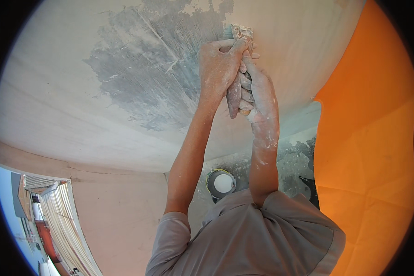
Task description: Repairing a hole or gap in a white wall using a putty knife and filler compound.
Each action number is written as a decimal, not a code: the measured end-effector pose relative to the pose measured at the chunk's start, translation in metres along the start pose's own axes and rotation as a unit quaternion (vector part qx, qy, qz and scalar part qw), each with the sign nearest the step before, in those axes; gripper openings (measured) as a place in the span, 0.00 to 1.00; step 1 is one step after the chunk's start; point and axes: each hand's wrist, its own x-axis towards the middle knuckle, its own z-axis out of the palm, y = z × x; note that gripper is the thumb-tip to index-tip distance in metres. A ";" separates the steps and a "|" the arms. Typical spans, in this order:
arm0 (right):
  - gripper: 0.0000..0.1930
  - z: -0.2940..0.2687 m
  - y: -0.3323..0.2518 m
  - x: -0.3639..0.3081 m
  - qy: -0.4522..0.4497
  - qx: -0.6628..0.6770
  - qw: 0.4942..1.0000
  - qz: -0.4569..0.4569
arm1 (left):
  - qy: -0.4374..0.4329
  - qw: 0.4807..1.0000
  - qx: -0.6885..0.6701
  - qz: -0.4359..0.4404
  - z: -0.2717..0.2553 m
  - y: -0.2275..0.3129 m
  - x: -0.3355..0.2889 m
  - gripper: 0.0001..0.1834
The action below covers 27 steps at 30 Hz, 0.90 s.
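Both my hands are raised close together against a wall with a grey patch (142, 69). My left hand (216, 66) is closed on a putty knife, and a dusty, tapered handle (234, 99) sticks out below its palm. My right hand (262, 89) has its fingers wrapped round another handle, whose yellowish end (245, 112) shows under the fist. Above the hands is a blade (242, 33) smeared with whitish putty. The fingers overlap there, so how the two tools meet is partly hidden. White dust and specks cover both hands and the right forearm.
On the stained floor (285, 158) below stands a bucket (208, 181) with white material inside. An orange sheet (368, 138) hangs along the right. At lower left, an opening (55, 221) beyond a low wall (115, 207) shows roofs and sky.
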 end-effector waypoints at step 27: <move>0.20 0.014 0.019 0.011 0.009 0.048 0.999 -0.023 | 0.028 0.997 0.067 -0.001 -0.009 0.024 0.000 0.15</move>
